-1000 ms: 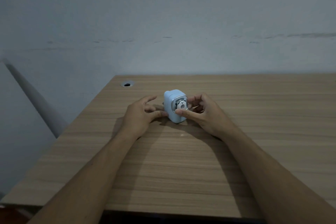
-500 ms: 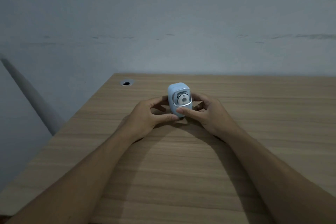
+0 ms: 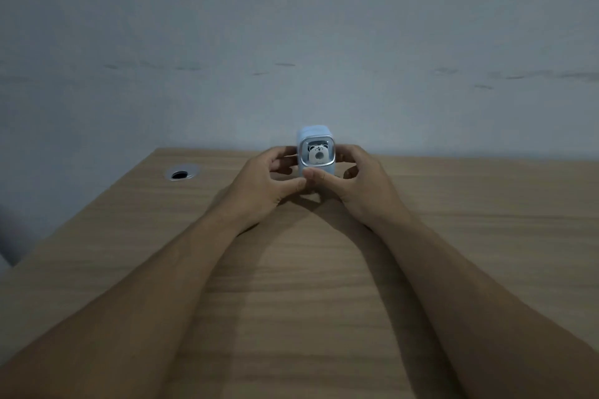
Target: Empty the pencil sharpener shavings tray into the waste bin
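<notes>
A small light-blue pencil sharpener (image 3: 316, 139) with a silver-framed bear face on its front is held upright, lifted a little above the wooden desk (image 3: 324, 269). My left hand (image 3: 259, 185) grips its left side and my right hand (image 3: 363, 185) grips its right side. Both thumbs meet on the lower front, below the bear face, and cover the bottom part of the sharpener. The shavings tray cannot be made out behind the thumbs. No waste bin is in view.
A round cable hole with a silver rim (image 3: 181, 173) sits in the desk at the far left. The desk's left edge runs diagonally down to the left. A plain grey wall stands right behind the desk.
Both hands have closed around the sharpener and lifted it off the desk. It has turned so the bear face looks straight at me. My view has tilted down and closer.
</notes>
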The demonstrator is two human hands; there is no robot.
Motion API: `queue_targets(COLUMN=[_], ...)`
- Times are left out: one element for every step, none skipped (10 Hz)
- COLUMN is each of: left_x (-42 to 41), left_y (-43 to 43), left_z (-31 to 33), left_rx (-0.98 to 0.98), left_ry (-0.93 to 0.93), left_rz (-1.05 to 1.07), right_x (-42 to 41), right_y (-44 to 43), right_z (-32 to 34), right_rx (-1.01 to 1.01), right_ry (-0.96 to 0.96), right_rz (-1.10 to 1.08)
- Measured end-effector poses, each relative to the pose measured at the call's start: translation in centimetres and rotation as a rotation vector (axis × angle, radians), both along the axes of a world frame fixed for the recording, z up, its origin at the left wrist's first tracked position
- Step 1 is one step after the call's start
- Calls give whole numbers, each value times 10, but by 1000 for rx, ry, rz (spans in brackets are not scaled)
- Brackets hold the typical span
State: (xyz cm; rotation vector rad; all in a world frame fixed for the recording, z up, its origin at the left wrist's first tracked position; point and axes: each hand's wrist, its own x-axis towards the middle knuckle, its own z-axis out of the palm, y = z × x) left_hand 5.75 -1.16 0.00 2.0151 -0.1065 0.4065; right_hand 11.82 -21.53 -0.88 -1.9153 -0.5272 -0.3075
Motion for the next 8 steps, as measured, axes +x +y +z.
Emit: queue_targets(left_x=[6, 47, 94, 98, 102, 101, 92, 69], left_y=[-1, 4, 14, 17, 20, 20, 19, 10], left_z=[8, 1, -10, -10, -12, -18, -21, -22], left_rx=[64, 104, 225, 285, 290, 339, 456, 611], left_ry=[13, 28, 3, -1, 21, 44, 63, 118], left_rz=[-39, -48, -52, -53, -56, 38, 215, 291], right_x=[8, 51, 94, 90, 92, 82, 65, 49], right_y=[-2, 9, 22, 22, 28, 30, 26, 19], right_z=[8, -4, -14, -11, -12, -10, -9, -13], right_rx=[-28, -69, -159, -173, -190, -247, -398, -511], right_ry=[-1, 17, 11, 24, 39, -23, -104, -98], right_rz=[-6, -31, -65, -75, -86, -110, -160, -220])
